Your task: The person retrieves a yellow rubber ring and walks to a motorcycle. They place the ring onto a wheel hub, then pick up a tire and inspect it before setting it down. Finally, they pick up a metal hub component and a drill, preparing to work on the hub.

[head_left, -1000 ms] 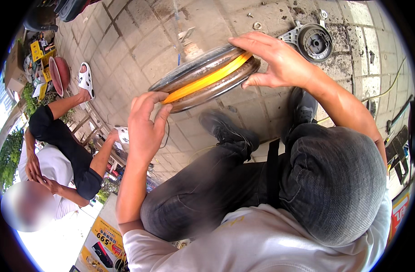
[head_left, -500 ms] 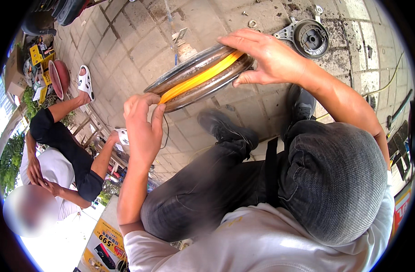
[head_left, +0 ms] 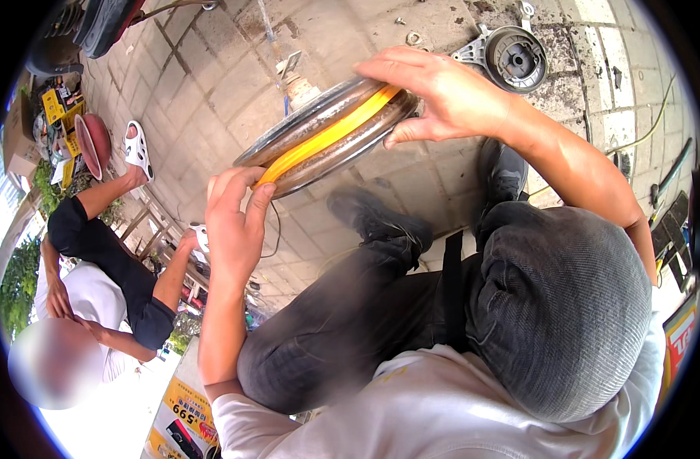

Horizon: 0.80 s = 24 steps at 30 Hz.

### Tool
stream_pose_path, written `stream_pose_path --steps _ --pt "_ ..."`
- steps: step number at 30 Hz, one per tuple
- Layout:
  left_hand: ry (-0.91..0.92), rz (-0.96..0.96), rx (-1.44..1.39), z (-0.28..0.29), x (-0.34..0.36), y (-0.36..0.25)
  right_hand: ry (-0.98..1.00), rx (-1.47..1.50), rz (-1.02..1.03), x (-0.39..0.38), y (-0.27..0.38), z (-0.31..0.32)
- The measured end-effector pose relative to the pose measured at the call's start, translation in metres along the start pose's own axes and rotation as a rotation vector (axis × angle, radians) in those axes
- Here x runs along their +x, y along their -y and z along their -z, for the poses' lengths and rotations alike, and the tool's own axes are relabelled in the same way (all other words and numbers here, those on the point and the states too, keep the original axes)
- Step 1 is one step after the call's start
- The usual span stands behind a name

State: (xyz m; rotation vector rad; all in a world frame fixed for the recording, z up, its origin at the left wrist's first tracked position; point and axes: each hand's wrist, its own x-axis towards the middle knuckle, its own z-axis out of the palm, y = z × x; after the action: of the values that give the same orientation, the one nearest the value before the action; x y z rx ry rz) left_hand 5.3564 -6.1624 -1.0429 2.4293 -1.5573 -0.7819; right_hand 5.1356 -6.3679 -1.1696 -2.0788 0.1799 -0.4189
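Observation:
A worn metal wheel rim [head_left: 342, 148] is held up in front of me, tilted, its right end higher than its left. A yellow rim strip [head_left: 327, 137] lies in the channel between the rim's two edges. My left hand [head_left: 237, 210] is closed around the left end, its thumb against the channel by the strip. At the right end my right hand [head_left: 434, 96] grips across both rim edges, fingers over the far edge and thumb at the near one. The far side of the rim is hidden.
A round metal hub cover with an arm [head_left: 516, 60] lies on the paving at the upper right, near a small ring nut [head_left: 414, 38]. Behind the rim stands a pale support [head_left: 300, 90]. At left sits another person [head_left: 109, 268], by a red bowl [head_left: 93, 145].
The rim has shifted slightly to the left and a little lower at its left end, with both hands moving along. The grips look the same.

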Motion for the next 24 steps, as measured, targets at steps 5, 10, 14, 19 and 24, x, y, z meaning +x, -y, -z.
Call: stream_pose_path --steps 5,10,14,19,24 --pt "-0.049 -0.023 0.035 -0.001 -0.003 0.002 -0.001 -0.187 0.171 0.015 0.022 0.004" --pt "-0.092 -0.101 0.087 -0.001 -0.004 0.007 0.057 -0.17 0.1 0.023 0.03 0.001" --pt "-0.125 -0.096 0.017 -0.003 0.0 0.005 0.031 -0.169 0.106 0.022 0.032 -0.002" --pt "-0.102 -0.139 0.046 -0.003 0.007 -0.011 0.011 -0.144 0.103 0.025 0.034 -0.008" --pt "-0.099 -0.192 0.078 -0.005 0.013 -0.024 0.002 -0.134 0.116 0.025 0.032 -0.009"
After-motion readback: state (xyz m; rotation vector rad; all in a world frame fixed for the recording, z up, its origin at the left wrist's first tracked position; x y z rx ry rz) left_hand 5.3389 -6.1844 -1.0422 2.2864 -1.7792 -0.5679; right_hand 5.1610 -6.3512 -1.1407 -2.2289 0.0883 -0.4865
